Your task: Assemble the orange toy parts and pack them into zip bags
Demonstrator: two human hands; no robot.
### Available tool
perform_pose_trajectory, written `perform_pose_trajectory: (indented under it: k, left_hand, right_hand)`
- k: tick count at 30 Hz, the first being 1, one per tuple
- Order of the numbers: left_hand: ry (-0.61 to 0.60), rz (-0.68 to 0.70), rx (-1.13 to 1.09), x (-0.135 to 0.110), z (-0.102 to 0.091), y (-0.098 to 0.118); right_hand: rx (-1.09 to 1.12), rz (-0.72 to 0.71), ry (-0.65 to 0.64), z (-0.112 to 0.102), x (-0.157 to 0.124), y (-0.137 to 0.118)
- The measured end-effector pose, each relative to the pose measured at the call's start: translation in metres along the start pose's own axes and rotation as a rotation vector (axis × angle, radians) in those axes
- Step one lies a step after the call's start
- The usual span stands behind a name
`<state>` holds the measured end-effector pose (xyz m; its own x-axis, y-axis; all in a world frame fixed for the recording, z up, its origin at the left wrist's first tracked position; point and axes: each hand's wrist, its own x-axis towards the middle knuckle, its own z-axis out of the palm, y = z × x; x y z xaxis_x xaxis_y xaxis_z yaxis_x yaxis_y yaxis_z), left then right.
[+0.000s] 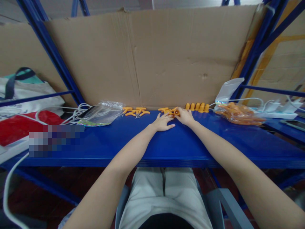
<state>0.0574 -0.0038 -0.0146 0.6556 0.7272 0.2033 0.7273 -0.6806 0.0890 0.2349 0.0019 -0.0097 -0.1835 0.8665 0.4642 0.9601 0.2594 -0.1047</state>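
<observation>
My left hand (164, 122) lies low over the blue shelf with its fingers stretched out. Its fingertips reach small orange hanger-shaped pieces (163, 109), which they partly cover. Right beside it, my right hand (185, 116) is closed in a pinch around a small orange cup (176, 112), whose round opening faces me. Just right of that hand stand several more orange cups (202, 107) in short rows. Farther left lies a group of orange hanger-shaped pieces with small metal hooks (137, 112).
A clear plastic bag (102, 114) lies on the left by white cables and a red item (30, 122). Right of the cups rests a bag of orange pieces (238, 114), near a white power strip (274, 111) and a phone (294, 124). Cardboard (166, 57) stands behind.
</observation>
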Motion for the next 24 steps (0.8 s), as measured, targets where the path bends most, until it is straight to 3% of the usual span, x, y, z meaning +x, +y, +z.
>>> perform_pose_trajectory:
  k: [7,14,19,24]
  left_hand:
    - [0.046,-0.122,0.072,0.002,0.002,-0.005]
    - [0.093,-0.144,0.074,0.0,-0.002,-0.009]
    - [0.025,-0.311,0.063,-0.001,-0.004,-0.009]
    - [0.02,-0.317,0.065,-0.002,-0.005,-0.013]
  right_hand:
    - [-0.05,-0.032,-0.075,0.003,-0.003,-0.003]
    - [-0.032,-0.043,-0.129,0.006,-0.002,0.001]
    - [-0.009,-0.048,-0.168,0.004,-0.002,0.003]
    - [0.014,-0.04,-0.203,0.003,-0.001,0.004]
